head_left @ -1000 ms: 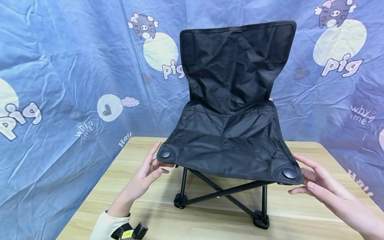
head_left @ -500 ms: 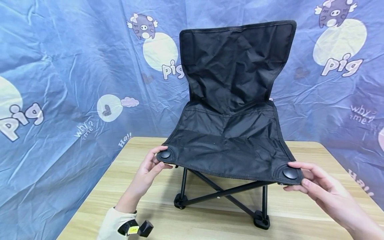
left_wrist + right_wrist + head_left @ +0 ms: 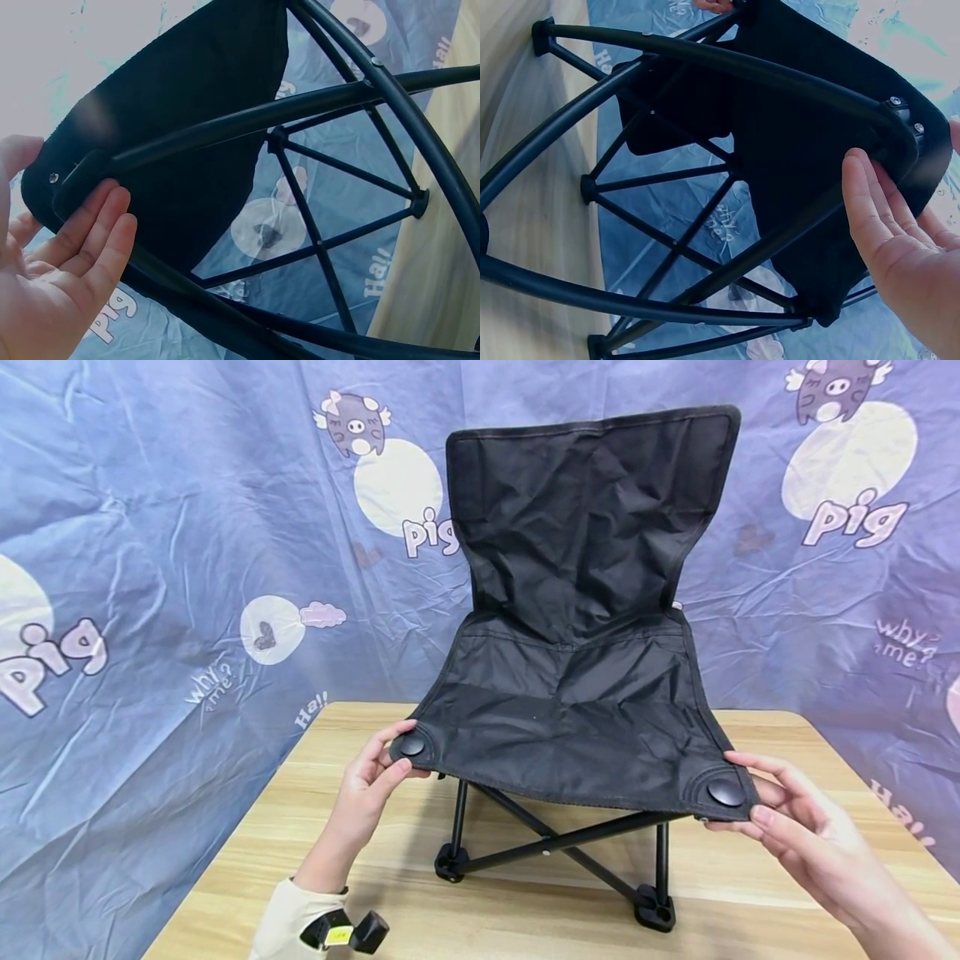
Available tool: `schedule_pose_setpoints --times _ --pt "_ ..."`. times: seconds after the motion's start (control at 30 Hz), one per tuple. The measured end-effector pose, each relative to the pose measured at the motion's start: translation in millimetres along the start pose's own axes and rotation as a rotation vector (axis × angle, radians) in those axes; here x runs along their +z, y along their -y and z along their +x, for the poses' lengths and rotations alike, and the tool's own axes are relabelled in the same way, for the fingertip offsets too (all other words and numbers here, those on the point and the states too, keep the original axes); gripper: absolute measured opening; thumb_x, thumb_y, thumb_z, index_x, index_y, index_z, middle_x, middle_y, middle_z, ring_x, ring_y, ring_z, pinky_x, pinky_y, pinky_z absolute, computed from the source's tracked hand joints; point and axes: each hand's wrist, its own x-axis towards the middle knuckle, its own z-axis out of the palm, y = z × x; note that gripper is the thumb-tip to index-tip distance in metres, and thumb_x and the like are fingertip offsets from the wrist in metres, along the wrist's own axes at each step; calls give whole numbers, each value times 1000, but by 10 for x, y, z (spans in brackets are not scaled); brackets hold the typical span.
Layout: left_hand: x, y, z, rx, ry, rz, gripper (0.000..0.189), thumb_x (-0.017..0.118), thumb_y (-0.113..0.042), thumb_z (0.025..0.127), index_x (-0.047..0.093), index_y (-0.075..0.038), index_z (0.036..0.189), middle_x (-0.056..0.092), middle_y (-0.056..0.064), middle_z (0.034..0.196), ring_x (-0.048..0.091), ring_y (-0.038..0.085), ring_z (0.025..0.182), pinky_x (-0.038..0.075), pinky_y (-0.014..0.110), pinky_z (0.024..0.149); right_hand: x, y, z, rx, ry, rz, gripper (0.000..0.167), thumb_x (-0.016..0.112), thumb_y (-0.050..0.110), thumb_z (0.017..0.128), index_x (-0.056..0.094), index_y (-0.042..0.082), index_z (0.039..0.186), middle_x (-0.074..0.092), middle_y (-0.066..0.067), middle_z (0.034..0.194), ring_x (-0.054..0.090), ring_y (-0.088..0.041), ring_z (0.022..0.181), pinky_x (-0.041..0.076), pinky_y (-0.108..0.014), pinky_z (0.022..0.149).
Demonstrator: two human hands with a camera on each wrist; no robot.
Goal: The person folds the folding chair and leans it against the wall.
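A black folding chair (image 3: 562, 727) with a fabric seat and backrest stands unfolded on the wooden table. My left hand (image 3: 360, 793) holds its front left seat corner, index finger by the round black button (image 3: 412, 744) and thumb at the front edge. At the front right corner, my right hand (image 3: 817, 839) grips in the same way, beside another button (image 3: 726, 792). From below, the left wrist view has my left fingers (image 3: 94, 236) against the tube end under the fabric. In the right wrist view, my right fingers (image 3: 866, 191) lie under the opposite corner, near two metal rivets.
Crossed black legs (image 3: 545, 846) end in plastic feet (image 3: 654, 910) on the wooden table (image 3: 300, 827). A blue curtain (image 3: 172, 527) printed with pigs and lettering hangs behind and at both sides. A camera strap (image 3: 326, 931) is on my left wrist.
Both hands, earlier spread loosely beside the front corners, have come in and taken hold of them. The right index finger has since slid back slightly along the edge. The chair stays in place.
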Motion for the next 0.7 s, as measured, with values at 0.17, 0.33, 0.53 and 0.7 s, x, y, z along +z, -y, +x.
schedule_pose_setpoints --times 0.17,0.33,0.53,0.7 --pt "8 18 16 -18 -23 -75 50 47 12 94 54 -14 137 73 -1 99 71 13 85 54 26 87 -7 -5 -18 33 -42 -14 63 19 -22 94 29 -1 153 57 -18 136 62 -30 117 48 -35 101" --pt "2 34 22 -40 -36 -112 52 47 13 91 47 -8 140 74 -1 98 72 13 84 53 25 88 -12 -15 -30 5 -47 -27 61 21 -22 95 28 -3 152 57 -18 137 62 -29 117 48 -34 102" --pt "-25 60 10 -25 -19 -146 48 55 6 96 48 -6 141 74 1 98 72 14 86 53 26 89 -16 -15 -62 10 -90 -73 58 28 -20 97 32 -2 152 58 -16 137 63 -24 117 48 -29 101" --pt "-46 104 6 8 -8 -218 46 63 -3 97 50 -5 141 75 4 99 73 15 87 54 26 89 -32 -27 -69 15 -101 -75 57 30 -19 97 34 -3 152 58 -15 137 61 -21 119 48 -29 100"
